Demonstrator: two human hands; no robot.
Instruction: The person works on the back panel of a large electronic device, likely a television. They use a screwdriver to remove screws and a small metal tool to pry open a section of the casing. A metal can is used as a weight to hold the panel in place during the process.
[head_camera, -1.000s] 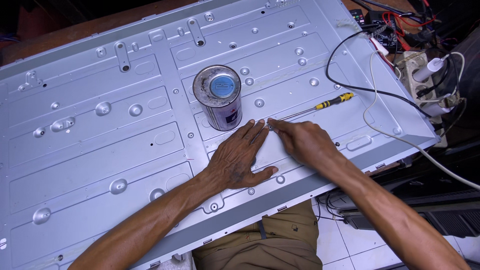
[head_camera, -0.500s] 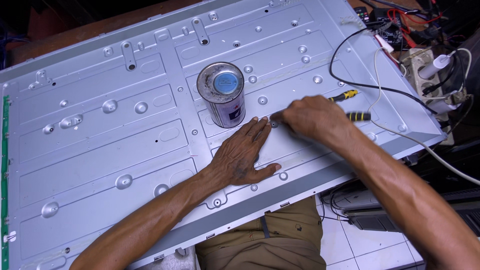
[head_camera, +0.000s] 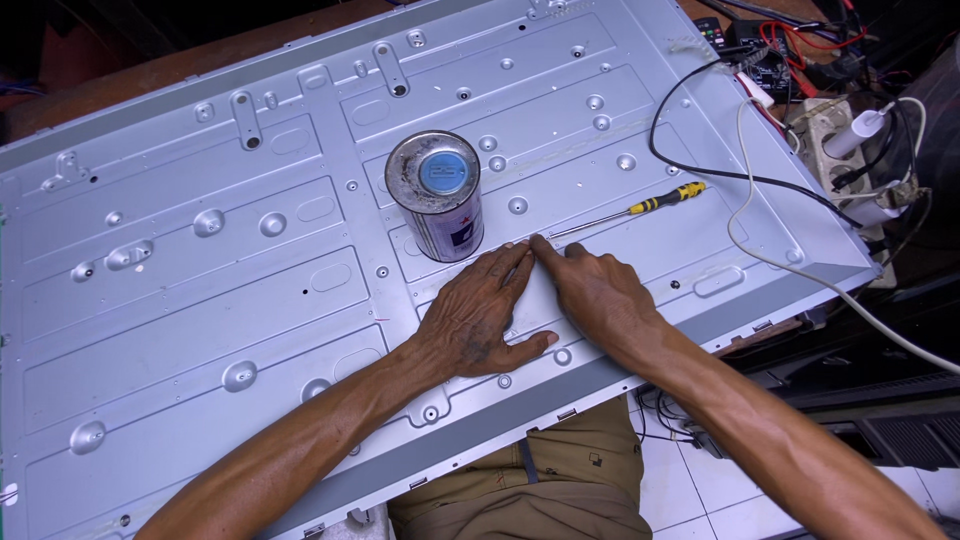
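Lying flat on the grey metal back panel (head_camera: 250, 300), a pale strip (head_camera: 535, 295) runs under both hands near the panel's near edge, just in front of a round tin can (head_camera: 437, 197). The can stands upright, with a scuffed metal top, a blue disc at its centre, and a white wrapper with dark blue and red patches down its side. Just beyond the fingertips lies a screwdriver (head_camera: 630, 212) with a yellow and black handle, its shaft pointing toward the hands. A black cable (head_camera: 700, 172) and a white cable (head_camera: 760, 255) loop over the panel's far right corner, leading to a white power strip (head_camera: 840, 135) with plugs in it. The panel is stamped with ribs, dimples and screw holes; white floor tiles (head_camera: 690, 490) show below its edge. The left hand (head_camera: 478, 318) is spread flat, palm down, on the strip. The right hand (head_camera: 598, 292) presses beside it, fingers extended, index tip meeting the left fingertips; neither hand grasps anything.
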